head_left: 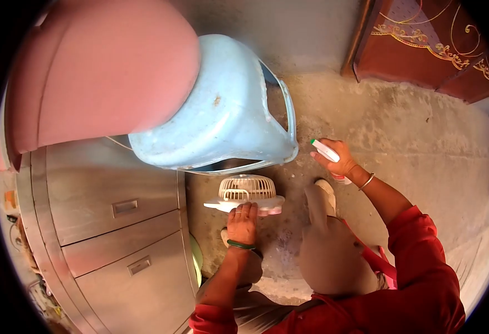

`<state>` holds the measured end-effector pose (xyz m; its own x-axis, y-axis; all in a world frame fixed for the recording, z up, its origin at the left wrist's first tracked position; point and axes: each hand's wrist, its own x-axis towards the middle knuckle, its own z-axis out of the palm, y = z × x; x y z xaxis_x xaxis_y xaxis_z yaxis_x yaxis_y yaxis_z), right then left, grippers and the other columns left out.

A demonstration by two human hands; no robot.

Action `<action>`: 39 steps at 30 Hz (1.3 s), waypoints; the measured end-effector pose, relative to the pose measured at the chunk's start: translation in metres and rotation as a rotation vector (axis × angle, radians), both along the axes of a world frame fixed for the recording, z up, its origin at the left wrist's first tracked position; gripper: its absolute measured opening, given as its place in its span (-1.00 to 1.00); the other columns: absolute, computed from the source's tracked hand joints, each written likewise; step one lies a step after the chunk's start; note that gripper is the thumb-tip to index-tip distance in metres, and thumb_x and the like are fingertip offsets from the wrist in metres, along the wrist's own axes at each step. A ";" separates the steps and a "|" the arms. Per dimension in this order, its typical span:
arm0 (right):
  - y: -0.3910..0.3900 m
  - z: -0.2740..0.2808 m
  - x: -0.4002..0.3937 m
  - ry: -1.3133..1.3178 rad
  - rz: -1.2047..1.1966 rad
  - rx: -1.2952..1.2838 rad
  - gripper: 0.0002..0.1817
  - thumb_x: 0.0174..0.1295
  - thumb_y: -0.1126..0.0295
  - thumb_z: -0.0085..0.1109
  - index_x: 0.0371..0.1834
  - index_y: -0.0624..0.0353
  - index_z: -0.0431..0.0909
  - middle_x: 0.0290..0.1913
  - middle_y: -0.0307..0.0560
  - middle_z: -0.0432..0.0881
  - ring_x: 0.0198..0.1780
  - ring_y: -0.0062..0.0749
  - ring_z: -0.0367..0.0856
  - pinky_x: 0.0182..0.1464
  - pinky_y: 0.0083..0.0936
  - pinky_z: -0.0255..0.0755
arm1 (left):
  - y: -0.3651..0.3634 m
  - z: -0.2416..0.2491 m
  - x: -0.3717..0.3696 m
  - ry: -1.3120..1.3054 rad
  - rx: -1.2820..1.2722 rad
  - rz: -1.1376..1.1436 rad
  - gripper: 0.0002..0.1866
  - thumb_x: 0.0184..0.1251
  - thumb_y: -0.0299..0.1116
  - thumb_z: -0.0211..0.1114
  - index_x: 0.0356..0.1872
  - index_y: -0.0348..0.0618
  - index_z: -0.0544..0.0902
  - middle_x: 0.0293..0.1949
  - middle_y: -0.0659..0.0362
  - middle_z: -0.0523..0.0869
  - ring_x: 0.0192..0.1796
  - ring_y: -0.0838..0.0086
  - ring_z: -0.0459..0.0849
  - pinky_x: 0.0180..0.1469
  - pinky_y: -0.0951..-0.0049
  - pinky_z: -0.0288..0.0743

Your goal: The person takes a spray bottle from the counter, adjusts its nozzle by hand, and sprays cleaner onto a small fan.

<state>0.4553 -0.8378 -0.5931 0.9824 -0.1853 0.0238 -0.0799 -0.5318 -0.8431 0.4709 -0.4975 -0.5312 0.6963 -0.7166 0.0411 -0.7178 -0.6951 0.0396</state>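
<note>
Slotted plastic housing, one in number, is shown low in front of the person, just beyond the left hand and below the edge of the blue plastic shell. One spray bottle is shown to its right, well apart from it. Two large moulded shells are counted, one blue and one pink, the blue being partly covered by the pink in this view. One metal cabinet is seen at left, on which two recessed handles are visible. By the left hand, the near rim of the housing is touched, the fingers being laid close together over it; the thumb is hidden, so whether the rim is clamped cannot be told. By the right hand, the spray bottle is gripped, the fingers being closed around it below its white head and green tip. The housing is formed as a rounded cream cage of narrow slats above a broad, smooth, white rim. One green bangle is worn on the left wrist and one pale bangle on the right. Rough, stained concrete is presented by the floor.
</note>
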 end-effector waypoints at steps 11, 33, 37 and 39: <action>0.011 -0.003 -0.011 -0.033 0.014 0.233 -0.77 0.14 0.31 0.34 -0.23 0.16 0.56 -0.53 -0.07 0.55 -0.53 -0.40 0.47 -0.39 -0.48 0.41 | 0.012 0.003 0.025 0.098 0.077 -0.251 -0.87 0.07 -0.41 0.16 -0.32 -0.12 0.54 -0.33 0.14 0.61 -0.26 0.33 0.66 -0.17 0.36 0.52; 0.049 0.017 -0.005 0.038 0.141 0.224 -0.80 0.13 0.31 0.33 -0.33 0.14 0.52 -0.49 -0.11 0.59 -0.48 -0.37 0.55 -0.35 -0.45 0.46 | 0.132 0.034 0.012 0.084 0.068 -0.012 -0.76 0.04 -0.38 0.32 -0.20 -0.11 0.65 -0.25 0.15 0.67 -0.37 0.30 0.69 -0.34 0.34 0.59; 0.056 0.018 -0.001 0.045 0.156 0.222 -0.80 0.13 0.31 0.33 -0.33 0.14 0.52 -0.49 -0.11 0.58 -0.48 -0.37 0.54 -0.35 -0.45 0.46 | 0.154 0.035 0.008 0.060 0.045 0.042 -0.73 0.02 -0.34 0.36 -0.20 -0.10 0.66 -0.24 0.15 0.68 -0.35 0.28 0.70 -0.34 0.32 0.58; 0.058 0.016 -0.001 0.057 0.159 0.239 -0.79 0.13 0.31 0.33 -0.32 0.14 0.51 -0.49 -0.12 0.58 -0.47 -0.39 0.54 -0.35 -0.45 0.45 | 0.165 0.035 0.003 0.108 0.062 0.119 -0.71 0.02 -0.31 0.39 -0.18 -0.08 0.66 -0.24 0.14 0.70 -0.31 0.24 0.71 -0.32 0.28 0.59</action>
